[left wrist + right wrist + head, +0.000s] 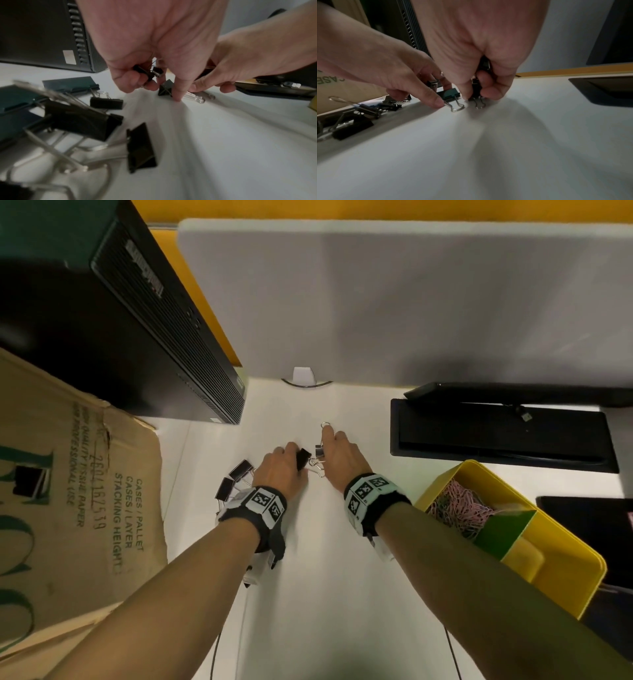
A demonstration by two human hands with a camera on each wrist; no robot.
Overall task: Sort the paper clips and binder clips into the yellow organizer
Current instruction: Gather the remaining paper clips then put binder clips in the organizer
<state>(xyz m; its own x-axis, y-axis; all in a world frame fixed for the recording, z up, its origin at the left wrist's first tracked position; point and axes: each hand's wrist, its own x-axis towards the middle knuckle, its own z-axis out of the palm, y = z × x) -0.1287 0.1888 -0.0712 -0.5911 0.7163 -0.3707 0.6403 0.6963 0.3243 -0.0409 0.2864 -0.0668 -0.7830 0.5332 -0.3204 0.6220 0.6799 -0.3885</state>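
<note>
Left hand [145,44] pinching small binder clip [147,72], loose binder clips [89,121] on desk [223,148]

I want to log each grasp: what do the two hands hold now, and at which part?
Left hand: small black binder clip, gripped in curled fingers by its body. Right hand: another black binder clip, its body pinched; exact grip partly hidden.

Cardboard box [68,474] — "CASES / PALLET", "STACKING HEIGHT", "260416253".

Dim, soft overhead light; hands [471,56] cast broad fanned shadows toward wrist on desk [505,148]; wrist views blurred, edges bowed.
</note>
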